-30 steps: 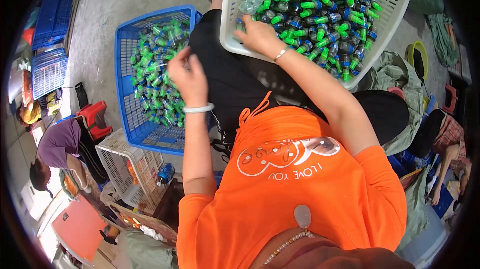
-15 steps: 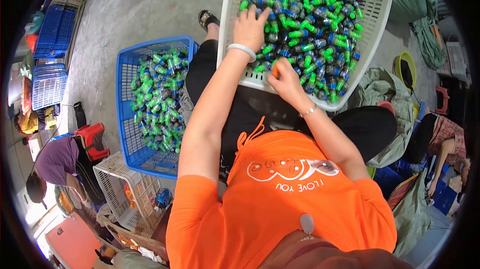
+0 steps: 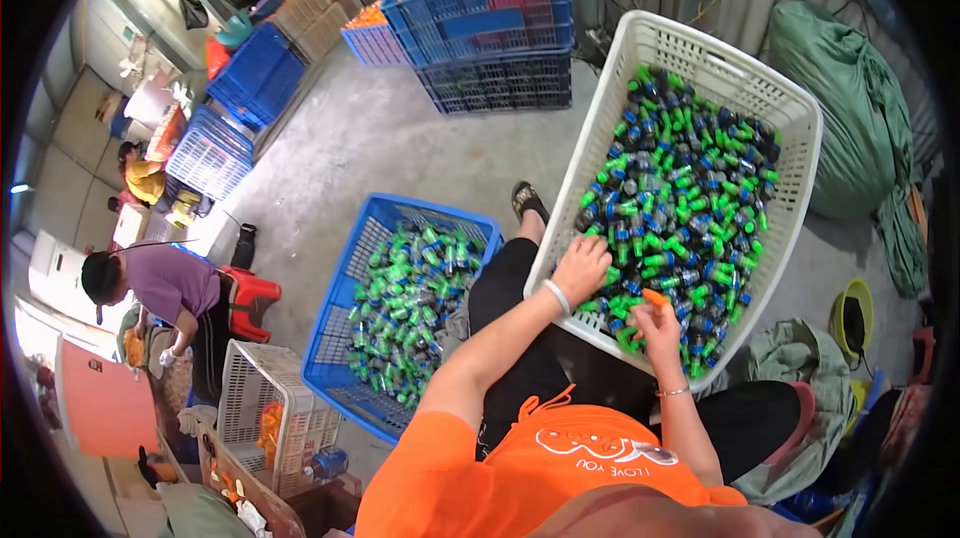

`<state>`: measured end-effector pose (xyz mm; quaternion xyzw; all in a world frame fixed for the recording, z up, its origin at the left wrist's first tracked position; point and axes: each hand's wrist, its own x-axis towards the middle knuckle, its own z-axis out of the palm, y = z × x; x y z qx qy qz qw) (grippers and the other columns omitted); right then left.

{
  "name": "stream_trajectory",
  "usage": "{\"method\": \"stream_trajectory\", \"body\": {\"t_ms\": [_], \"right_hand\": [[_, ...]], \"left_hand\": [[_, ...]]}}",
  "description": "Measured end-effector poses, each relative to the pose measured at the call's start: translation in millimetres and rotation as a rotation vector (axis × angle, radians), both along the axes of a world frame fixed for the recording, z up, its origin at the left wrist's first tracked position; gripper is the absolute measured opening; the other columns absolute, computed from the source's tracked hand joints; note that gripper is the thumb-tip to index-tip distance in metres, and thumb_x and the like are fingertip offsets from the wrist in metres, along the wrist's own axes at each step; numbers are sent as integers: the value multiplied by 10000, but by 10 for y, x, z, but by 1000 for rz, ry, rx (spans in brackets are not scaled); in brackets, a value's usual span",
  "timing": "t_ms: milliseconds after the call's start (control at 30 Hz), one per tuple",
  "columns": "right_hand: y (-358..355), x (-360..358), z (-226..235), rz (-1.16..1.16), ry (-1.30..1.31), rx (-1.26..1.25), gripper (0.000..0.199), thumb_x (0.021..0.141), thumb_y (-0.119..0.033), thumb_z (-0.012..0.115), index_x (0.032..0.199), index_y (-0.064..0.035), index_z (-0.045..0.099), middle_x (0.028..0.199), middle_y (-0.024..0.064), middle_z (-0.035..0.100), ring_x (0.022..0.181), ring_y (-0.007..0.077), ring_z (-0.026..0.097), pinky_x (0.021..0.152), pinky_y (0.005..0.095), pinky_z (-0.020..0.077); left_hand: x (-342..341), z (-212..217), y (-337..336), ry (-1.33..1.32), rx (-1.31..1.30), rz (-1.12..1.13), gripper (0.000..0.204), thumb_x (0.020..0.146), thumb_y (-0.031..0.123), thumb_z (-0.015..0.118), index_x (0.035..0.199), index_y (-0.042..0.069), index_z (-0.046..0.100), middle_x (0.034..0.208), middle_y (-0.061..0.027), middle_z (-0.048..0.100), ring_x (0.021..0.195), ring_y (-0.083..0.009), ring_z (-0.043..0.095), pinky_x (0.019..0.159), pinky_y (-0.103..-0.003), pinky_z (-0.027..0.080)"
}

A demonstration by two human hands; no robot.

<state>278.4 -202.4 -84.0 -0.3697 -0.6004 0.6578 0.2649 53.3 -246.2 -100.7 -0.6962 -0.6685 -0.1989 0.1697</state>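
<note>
A white crate point(image 3: 806, 138) is tilted in front of me, heaped with small dark, see-through bottles point(image 3: 690, 208) that have green caps and blue bands. At its near left corner lies my left hand point(image 3: 582, 270), fingers stretched over the bottles and apart; I see nothing held in it. Just to the right, above the near edge, my right hand point(image 3: 657, 328) is closed on a small orange piece point(image 3: 655, 298), whose kind is hidden by the fingers. To the left on the floor, a blue crate point(image 3: 325, 348) holds similar bottles point(image 3: 410, 308).
Stacked blue crates point(image 3: 480, 18) stand at the back. A green sack point(image 3: 835, 108) leans at the right, near a yellow-green basin point(image 3: 853, 318). At the left, a person in purple point(image 3: 170, 283) bends by a red stool point(image 3: 252, 303) and a white crate point(image 3: 265, 398).
The view has tilted up and turned left, so the crates appear lower and further right. My left hand stays at the crate's near left side; the orange piece now points up from my right hand.
</note>
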Motion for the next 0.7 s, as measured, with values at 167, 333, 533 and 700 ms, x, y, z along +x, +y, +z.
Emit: {"method": "stream_trajectory", "body": {"t_ms": [167,333,533,700], "right_hand": [[156,43,162,-163,270,-69,324,929,-92,569,1237,-30,492,1052,96,635,903,162,635,750,267,514],[-24,-153,353,-147,408,101,304,940,-103,555,1230,-23,508,1107,95,627,983,164,623,814,266,496],[-61,-57,310,73,202,38,217,939,-94,557,1146,-34,522,971,48,624,803,129,611,683,253,490],[-96,-62,464,248,107,253,221,930,-111,576,1131,-66,496,843,10,577,655,58,512,584,193,413]], "left_hand": [[289,209,-190,-638,-36,-34,235,807,163,662,967,35,547,949,-123,586,886,-271,578,781,-378,462],[694,221,-312,-1311,-141,-11,240,909,203,615,1044,32,514,884,-88,600,713,-144,589,645,-303,486],[842,512,-358,-1593,-158,90,267,960,216,541,1157,44,487,861,-55,614,650,-68,550,568,-264,474],[769,602,-492,-1600,-164,55,288,969,205,512,1209,51,467,828,-45,629,611,-77,541,511,-268,463]]}}
